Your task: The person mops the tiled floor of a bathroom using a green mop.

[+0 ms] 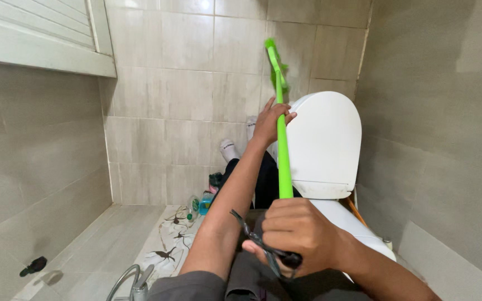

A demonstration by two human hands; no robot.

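R hand (pixel 299 231) on slim green plastic pole (pixel 282 150)

Beige tiles (pixel 185 89) cover the back wall and both side walls. At the upper left a white shuttered window frame (pixel 40 42) juts out over the left wall. A white toilet (pixel 330 161) stands against the right wall with its lid (pixel 324 142) raised upright. White socks (pixel 229 149) hang against the back wall, above some dark cloth. On the floor near the corner stand a clear bottle (pixel 193 208) with a green label and a blue container (pixel 206 202) just beside it. A pale mat (pixel 165 251) with a dark branch pattern lies on the floor. A metal tap (pixel 132 281) shows at the bottom edge. A small dark drain (pixel 33 266) sits low on the left.
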